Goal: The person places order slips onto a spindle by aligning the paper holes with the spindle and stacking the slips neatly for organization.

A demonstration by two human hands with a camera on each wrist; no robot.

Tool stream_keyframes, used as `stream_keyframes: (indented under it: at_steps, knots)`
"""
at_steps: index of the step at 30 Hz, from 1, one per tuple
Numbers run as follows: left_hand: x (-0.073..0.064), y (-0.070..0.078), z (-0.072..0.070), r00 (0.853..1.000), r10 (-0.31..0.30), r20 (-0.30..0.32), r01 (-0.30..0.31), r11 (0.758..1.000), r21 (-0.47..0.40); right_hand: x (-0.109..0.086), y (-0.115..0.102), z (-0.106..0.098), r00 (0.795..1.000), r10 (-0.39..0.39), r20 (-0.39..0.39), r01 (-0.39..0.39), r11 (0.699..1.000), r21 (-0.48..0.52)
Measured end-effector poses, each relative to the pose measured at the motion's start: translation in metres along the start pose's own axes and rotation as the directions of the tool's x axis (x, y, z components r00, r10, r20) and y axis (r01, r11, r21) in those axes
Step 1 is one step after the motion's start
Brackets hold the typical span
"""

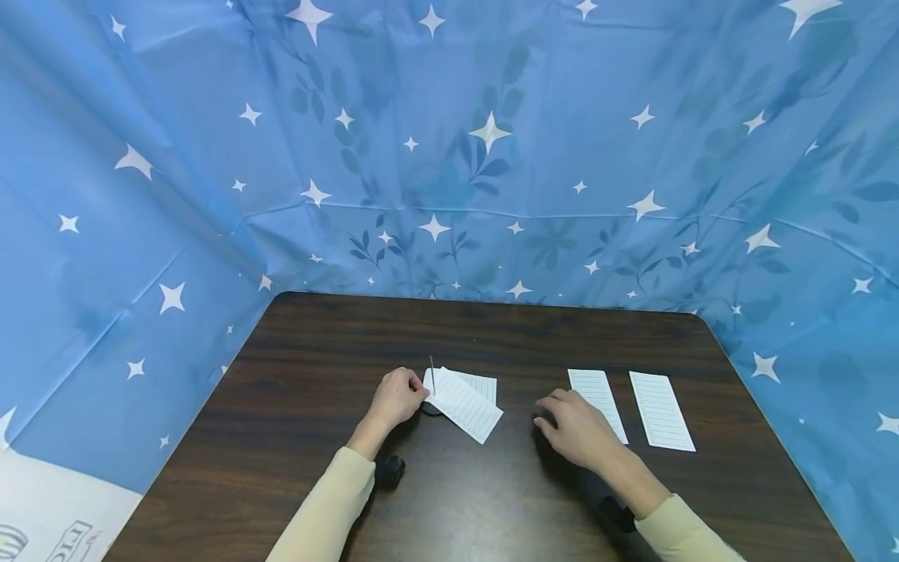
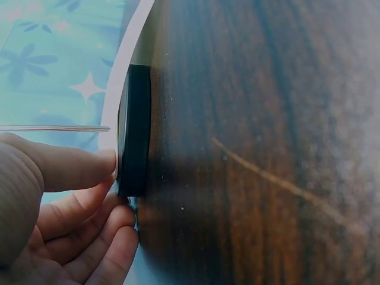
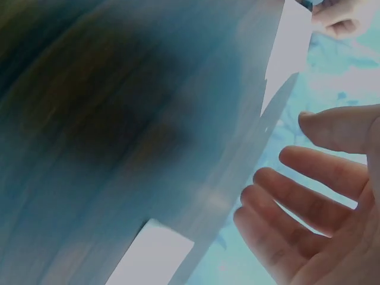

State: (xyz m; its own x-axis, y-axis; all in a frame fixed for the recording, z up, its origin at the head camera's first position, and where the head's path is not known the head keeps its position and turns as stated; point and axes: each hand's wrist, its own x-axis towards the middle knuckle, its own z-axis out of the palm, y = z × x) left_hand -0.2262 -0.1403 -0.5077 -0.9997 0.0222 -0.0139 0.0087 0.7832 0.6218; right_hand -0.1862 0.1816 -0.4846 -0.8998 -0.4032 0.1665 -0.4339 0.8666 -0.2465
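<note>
A bill spike with a round black base point(image 1: 430, 410) and a thin upright metal pin point(image 1: 432, 376) stands mid-table. Two lined paper slips overlap on it: the upper slip point(image 1: 469, 410) slants toward the front right, and the lower slip point(image 1: 486, 385) shows behind. My left hand point(image 1: 396, 396) pinches the left edge of the paper beside the pin; in the left wrist view its thumb point(image 2: 77, 169) presses the paper at the black base point(image 2: 136, 130). Over the table, my right hand point(image 1: 577, 428) holds nothing, its fingers point(image 3: 303, 196) loosely spread, left of a lined slip point(image 1: 595, 398).
Another lined slip point(image 1: 660, 410) lies farther right on the dark wooden table point(image 1: 316, 343). A blue star-patterned curtain point(image 1: 449, 156) hangs behind and along the sides. Black wrist devices point(image 1: 389, 472) sit on both forearms. A white printed surface point(image 1: 56, 507) shows at lower left.
</note>
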Motion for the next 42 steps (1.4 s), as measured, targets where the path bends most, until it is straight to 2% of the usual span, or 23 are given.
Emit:
stream_keyframes:
  at_steps: [5,13,26,33,42]
  knots:
    - [0.000,0.001,-0.001,1.000,-0.002,0.003,0.002,1.000,0.001,-0.004,0.019,-0.004,1.000,0.019,-0.007,-0.019,0.998,-0.053]
    - [0.001,0.000,0.000,1.000,-0.004,0.004,0.004,1.000,-0.007,-0.010,0.043,-0.009,0.998,0.067,0.023,-0.065,0.995,-0.075]
    - [0.001,-0.002,0.000,1.000,0.002,-0.016,-0.003,1.000,-0.014,-0.016,0.069,-0.012,0.986,0.153,0.064,-0.149,0.986,-0.071]
    - [0.001,-0.001,0.001,1.000,0.007,-0.010,-0.008,1.000,-0.011,-0.020,0.084,-0.011,0.974,0.196,0.116,-0.189,0.980,-0.063]
    - [0.002,-0.002,0.001,1.000,0.001,-0.015,-0.001,1.000,-0.009,-0.021,0.091,-0.007,0.963,0.223,0.151,-0.213,0.974,-0.082]
